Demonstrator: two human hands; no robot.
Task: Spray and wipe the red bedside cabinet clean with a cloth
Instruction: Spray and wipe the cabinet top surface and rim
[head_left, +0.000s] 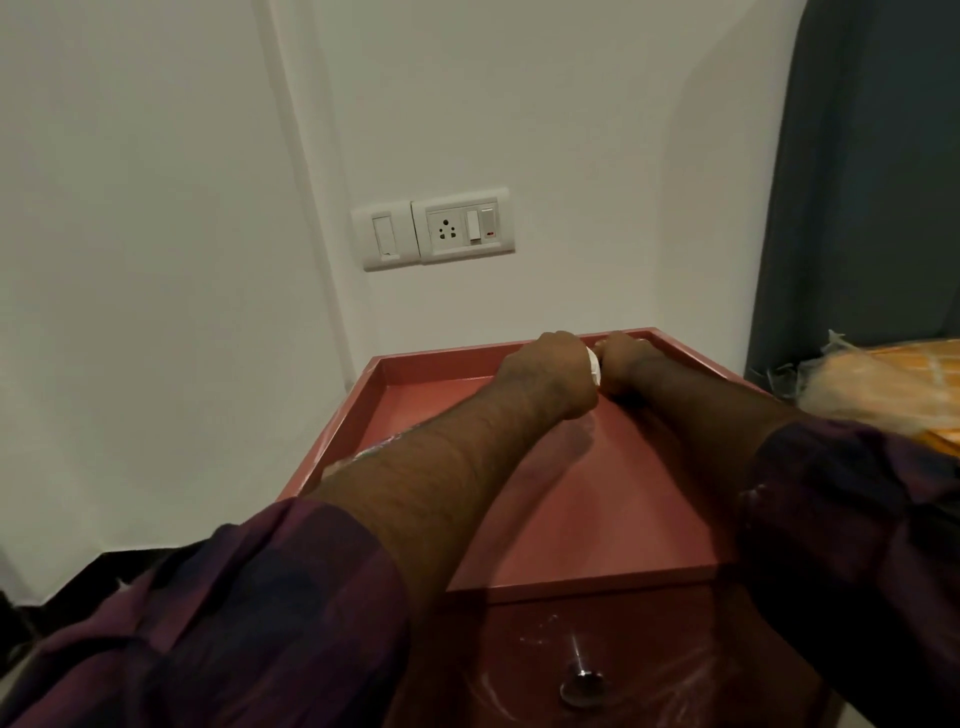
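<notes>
1. The drawer front (519, 649) around the knob (582, 686) shows pale streaks; it probably still needs wiping.
2. Both hands work the far right corner of the cabinet (571, 584) top, against its raised rim.
3. The left hand (550, 374) is clenched on the white cloth (594, 366), which barely shows. The fingers of the right hand (623, 364) are hidden, so its grip cannot be told.
4. Press the cloth into the corner, then draw it along the rim.
5. Keep moisture off the wall socket (457, 228)

Single head view, looking forward-down, close over red cabinet (597, 519), facing wall corner.
</notes>
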